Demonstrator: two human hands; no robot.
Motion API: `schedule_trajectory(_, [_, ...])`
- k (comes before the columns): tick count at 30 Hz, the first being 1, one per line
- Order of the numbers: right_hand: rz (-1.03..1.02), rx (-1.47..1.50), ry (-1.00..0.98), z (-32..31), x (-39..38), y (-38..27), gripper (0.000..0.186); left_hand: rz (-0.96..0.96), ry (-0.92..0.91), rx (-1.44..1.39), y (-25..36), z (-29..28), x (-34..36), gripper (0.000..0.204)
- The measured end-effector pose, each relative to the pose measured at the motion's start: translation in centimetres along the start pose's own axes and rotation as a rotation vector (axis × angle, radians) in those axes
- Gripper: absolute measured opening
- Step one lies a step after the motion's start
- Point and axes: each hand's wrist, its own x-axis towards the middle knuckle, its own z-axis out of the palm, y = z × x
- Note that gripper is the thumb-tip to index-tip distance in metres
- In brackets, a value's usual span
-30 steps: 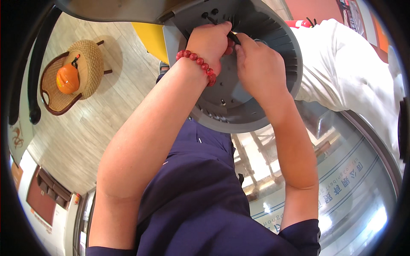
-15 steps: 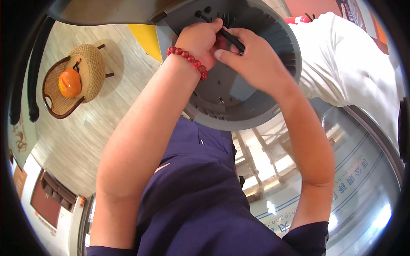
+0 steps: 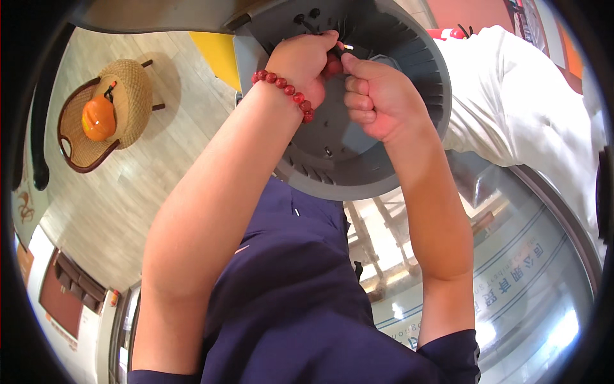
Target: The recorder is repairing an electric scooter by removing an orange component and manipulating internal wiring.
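A black cable (image 3: 308,25) comes out of a hole in the wall of a round grey plastic housing (image 3: 377,187) and runs into my left hand (image 3: 306,61). That hand is closed around it, and a red bead bracelet (image 3: 281,83) circles the wrist. Just to the right, my right hand (image 3: 382,93) is curled, its thumb pressed on the forefinger at the dark end of the cable between the hands. The fingers cover most of what is gripped. A small bright spot shows just above the right thumb. Both hands are over the open housing.
Close by on the right is a person in white clothing (image 3: 492,96). A wicker chair (image 3: 131,102) holding an orange helmet (image 3: 99,118) stands on the floor at left. A glossy printed surface (image 3: 511,256) lies at lower right. Beside the housing is a yellow panel (image 3: 214,57).
My right hand has turned and its fingers have curled into a fist. The thick black length that stretched between both hands is now mostly hidden. My left hand has barely moved.
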Motion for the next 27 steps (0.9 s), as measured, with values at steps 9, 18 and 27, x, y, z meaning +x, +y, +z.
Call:
schedule_trajectory(9, [-0.105,-0.169,0.085,0.4,-0.1,-0.6,0.020,-0.025,-0.031,0.041,0.3,0.1,0.1,0.017])
schedule_trajectory(18, [-0.209,-0.358,0.142,0.6,-0.2,-0.3,0.020,-0.032,0.018,0.047,0.3,0.4,-0.1,0.017])
schedule_trajectory(27, [-1.076,-1.917,0.525,0.9,0.0,1.3,0.015,-0.008,-0.072,-0.061,0.5,0.2,0.1,0.018])
